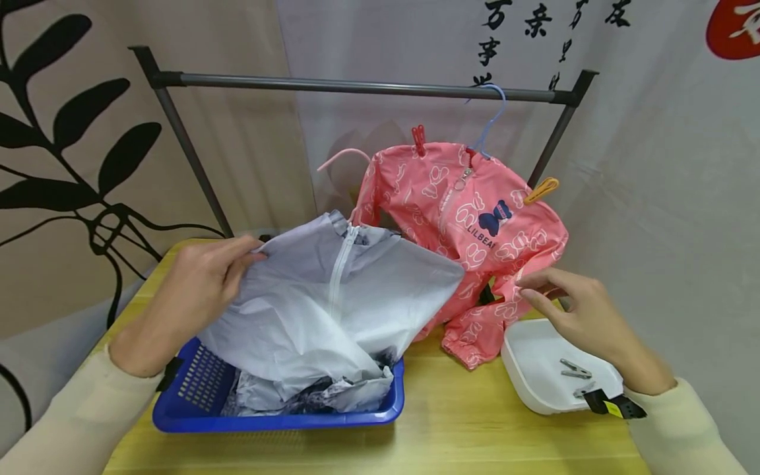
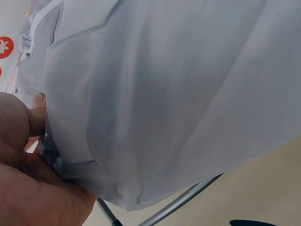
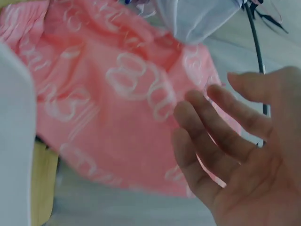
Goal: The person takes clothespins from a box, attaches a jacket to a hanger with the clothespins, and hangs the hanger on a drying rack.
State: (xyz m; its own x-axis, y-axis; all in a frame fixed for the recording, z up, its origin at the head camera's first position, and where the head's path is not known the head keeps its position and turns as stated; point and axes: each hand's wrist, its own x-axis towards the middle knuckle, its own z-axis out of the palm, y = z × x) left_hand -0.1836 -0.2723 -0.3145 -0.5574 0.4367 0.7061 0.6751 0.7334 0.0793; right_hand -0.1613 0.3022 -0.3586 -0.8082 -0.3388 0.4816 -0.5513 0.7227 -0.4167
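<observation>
A light grey zip-up jacket (image 1: 297,290) spreads above a blue basket, its lower part bunched inside. My left hand (image 1: 204,277) pinches its upper left edge between thumb and fingers; in the left wrist view the grey cloth (image 2: 164,94) fills most of the picture. A pink hanger hook (image 1: 344,155) rises from behind its neck. My right hand (image 1: 572,310) is beside the sleeve of a pink patterned jacket (image 1: 475,224), holding nothing, fingers loosely bent. The right wrist view shows those fingers (image 3: 207,146) in front of the pink cloth (image 3: 108,103).
The pink jacket hangs by a blue hanger (image 1: 489,122) from a dark metal rack (image 1: 356,84). A red clothespin (image 1: 419,140) and a yellow one (image 1: 541,190) grip its shoulders. A white tray (image 1: 528,369) holds metal clips (image 1: 574,369). The blue basket (image 1: 267,422) stands on the wooden table (image 1: 463,422).
</observation>
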